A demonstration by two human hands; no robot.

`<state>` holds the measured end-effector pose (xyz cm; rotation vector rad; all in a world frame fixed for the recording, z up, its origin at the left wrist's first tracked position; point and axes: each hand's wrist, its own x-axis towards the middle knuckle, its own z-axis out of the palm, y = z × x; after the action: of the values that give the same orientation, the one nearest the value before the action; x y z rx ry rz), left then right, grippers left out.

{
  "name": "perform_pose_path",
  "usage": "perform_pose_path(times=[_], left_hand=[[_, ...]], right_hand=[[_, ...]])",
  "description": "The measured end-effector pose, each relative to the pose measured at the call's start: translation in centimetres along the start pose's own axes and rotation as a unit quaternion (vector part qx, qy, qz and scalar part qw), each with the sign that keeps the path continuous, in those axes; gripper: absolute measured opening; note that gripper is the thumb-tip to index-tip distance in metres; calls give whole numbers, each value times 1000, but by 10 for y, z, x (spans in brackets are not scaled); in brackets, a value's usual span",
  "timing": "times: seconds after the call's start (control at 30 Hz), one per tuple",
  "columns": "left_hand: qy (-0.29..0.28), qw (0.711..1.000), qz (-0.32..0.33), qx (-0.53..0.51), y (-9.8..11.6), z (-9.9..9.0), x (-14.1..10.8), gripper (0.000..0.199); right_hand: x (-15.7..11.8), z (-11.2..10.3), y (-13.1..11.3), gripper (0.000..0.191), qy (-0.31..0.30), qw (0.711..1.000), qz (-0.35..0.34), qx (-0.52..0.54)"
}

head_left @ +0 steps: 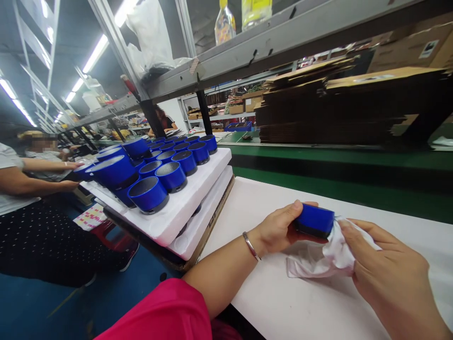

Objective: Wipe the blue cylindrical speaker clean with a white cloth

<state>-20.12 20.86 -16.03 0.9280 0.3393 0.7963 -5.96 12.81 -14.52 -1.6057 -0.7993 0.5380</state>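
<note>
A: Nearest the lens, your right hand (392,278) pinches a white cloth (329,255) against what?

B: A blue speaker (314,220), which your left hand (279,229) grips near the white table's (283,302) far edge. Foam trays (184,208) of blue speakers (166,165) overhang its left edge.

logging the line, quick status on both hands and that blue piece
Left hand grips blue cylinder above white table. Right hand holds white cloth against it. Nothing in the way.
</note>
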Motion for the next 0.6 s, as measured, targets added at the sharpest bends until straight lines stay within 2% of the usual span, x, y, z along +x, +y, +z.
perform_pose_path(times=[0.07,0.13,0.2,0.3,0.47,0.6], left_hand=[[19,999,-33,-5,2,2,1,64],[49,994,-95,-14,5,5,1,53],[95,985,-144,-30,8,7,1,50],[142,978,-154,-25,12,9,-1,37],[107,982,-158,7,21,13,-8,24],[111,982,-153,11,24,16,-10,27]], right_hand=[[2,0,4,57,0,1000,-3,-10],[2,0,6,59,0,999,2,-32],[1,-1,4,60,5,998,29,-47],[-3,-1,-6,59,10,997,72,-22],[-14,0,-23,53,23,993,105,48],[-14,0,-19,52,28,993,106,53]])
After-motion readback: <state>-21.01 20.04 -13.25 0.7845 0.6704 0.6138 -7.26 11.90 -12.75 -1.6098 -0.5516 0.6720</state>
